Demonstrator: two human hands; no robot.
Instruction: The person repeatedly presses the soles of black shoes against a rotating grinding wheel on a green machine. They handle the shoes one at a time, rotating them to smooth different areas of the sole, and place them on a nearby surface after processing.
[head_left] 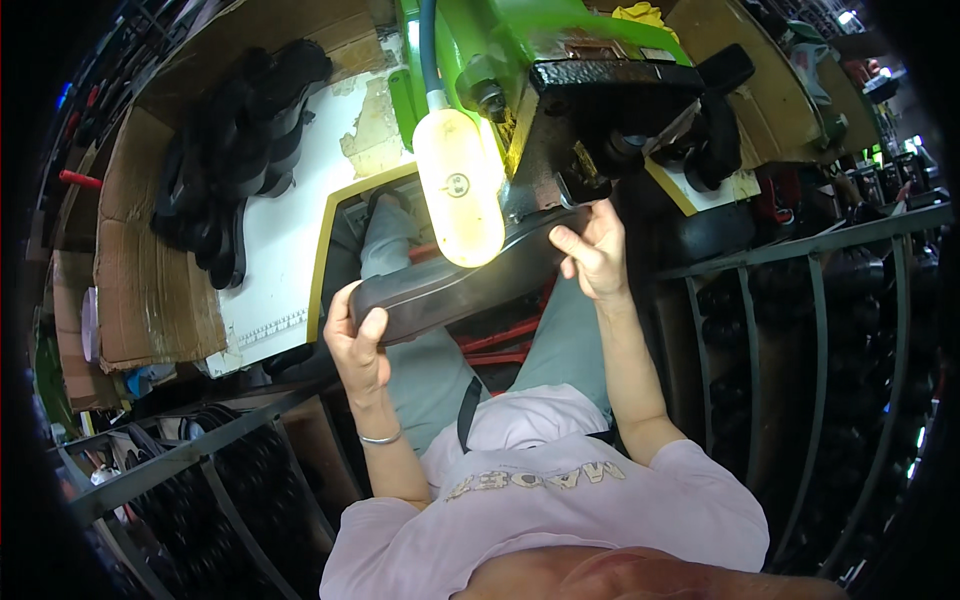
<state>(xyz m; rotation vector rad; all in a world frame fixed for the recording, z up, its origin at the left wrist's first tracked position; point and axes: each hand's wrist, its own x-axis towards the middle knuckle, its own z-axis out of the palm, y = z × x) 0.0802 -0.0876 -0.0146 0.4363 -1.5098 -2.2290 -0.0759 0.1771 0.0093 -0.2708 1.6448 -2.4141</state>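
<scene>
I hold a long, thick black shoe sole [450, 285] between my two hands, slanting up toward the right. My left hand [355, 335] is closed round its left end, thumb on the near face. Its right end is pinched by my right hand [595, 250], thumb in front and fingers behind, close to the working head [585, 180] of a green machine [540, 30]. Over the sole's middle hangs a glowing oblong lamp [458, 185], which hides part of its upper edge. Whether the sole touches the machine I cannot tell.
A white worktop [275, 290] with a yellow edge curves round the machine. At left, black soles [240, 150] are heaped beside a cardboard box wall [150, 240]; more black pieces [710, 140] lie at right. Metal racks [820, 330] flank me on both sides.
</scene>
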